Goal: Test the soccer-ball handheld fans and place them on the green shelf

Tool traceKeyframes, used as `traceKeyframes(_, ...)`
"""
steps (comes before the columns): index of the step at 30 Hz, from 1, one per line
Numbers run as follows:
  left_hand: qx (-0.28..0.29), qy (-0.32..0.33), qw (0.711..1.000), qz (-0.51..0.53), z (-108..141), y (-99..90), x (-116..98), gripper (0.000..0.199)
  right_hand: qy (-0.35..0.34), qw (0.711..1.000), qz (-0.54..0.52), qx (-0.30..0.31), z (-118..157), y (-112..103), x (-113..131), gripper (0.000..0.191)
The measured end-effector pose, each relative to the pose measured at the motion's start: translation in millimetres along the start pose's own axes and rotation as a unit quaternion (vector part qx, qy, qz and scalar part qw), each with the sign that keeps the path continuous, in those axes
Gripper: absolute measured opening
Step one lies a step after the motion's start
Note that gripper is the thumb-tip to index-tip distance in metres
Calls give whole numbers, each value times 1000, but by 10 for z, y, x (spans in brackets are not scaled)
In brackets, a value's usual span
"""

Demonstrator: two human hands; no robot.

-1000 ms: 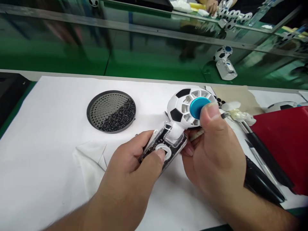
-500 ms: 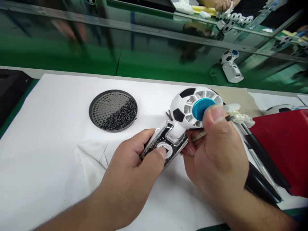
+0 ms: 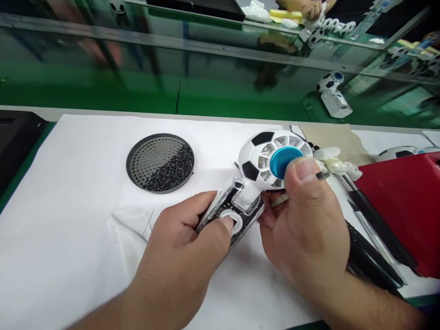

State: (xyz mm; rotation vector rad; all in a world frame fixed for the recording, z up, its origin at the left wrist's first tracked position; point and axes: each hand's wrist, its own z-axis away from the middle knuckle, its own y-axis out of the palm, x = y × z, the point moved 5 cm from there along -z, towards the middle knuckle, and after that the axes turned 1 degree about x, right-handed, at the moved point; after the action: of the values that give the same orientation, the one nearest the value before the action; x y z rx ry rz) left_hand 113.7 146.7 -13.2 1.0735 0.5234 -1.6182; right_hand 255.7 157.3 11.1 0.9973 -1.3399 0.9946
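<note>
Head view: ball-patterned device [image 3: 252, 184] held over white-papered table [image 3: 79, 183]; left hand [image 3: 185, 243], grip closed around clear handle [image 3: 244, 219]; right hand [image 3: 307, 220], grip closed on ball head [image 3: 250, 170], thumb on blue disc [image 3: 280, 162]. Round tray [image 3: 147, 158] of small black pieces [image 3: 170, 173] lies beyond left hand, red object [image 3: 402, 201] at right.

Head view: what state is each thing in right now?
Fan, tilted, held in both hands.
Left hand, closed on fan handle, thumb at white ring.
Right hand, gripping fan head, thumb on blue disc.
Tray, lying flat, partly covered with small black pieces.
White cloth, creased, lying on white sheet.
</note>
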Motion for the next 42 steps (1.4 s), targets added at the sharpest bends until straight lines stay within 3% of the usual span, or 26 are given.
traceKeyframes(5,42,-44,998,-13,16,72,-30,14,30,996,-83,-25,-55,3,-10,19)
traceKeyframes(9,79,-65,995,22,52,140,5,27,98,989,-113,10,-84,31,-26,28)
traceKeyframes(14,67,-61,996,22,90,164,28,31,142,967,-200,74,-64,59,-93,30)
traceKeyframes(18,69,-50,996,-6,98,171,15,31,173,964,-186,74,-96,54,-146,34)
traceKeyframes(21,92,-48,994,39,84,167,30,28,161,977,-87,107,-141,-63,5,35)
traceKeyframes(23,110,-46,989,91,72,166,37,29,110,987,45,110,-137,-266,206,36)
traceKeyframes(25,112,-51,984,130,65,159,43,28,50,975,195,92,-64,-512,399,33)
traceKeyframes(28,80,-66,985,141,75,123,47,25,63,899,400,164,177,-734,383,16)
traceKeyframes(30,79,-63,989,110,88,114,39,30,100,834,489,235,363,-796,201,23)
traceKeyframes(31,85,-61,991,87,91,116,39,33,109,815,512,249,439,-814,110,23)
traceKeyframes(33,101,-41,993,43,86,126,36,34,114,805,532,237,542,-837,-37,18)
traceKeyframes(37,103,5,995,-2,57,154,20,30,129,803,553,181,653,-866,-194,15)
traceKeyframes(42,81,19,996,-29,84,207,-41,42,128,815,542,160,665,-859,-206,15)
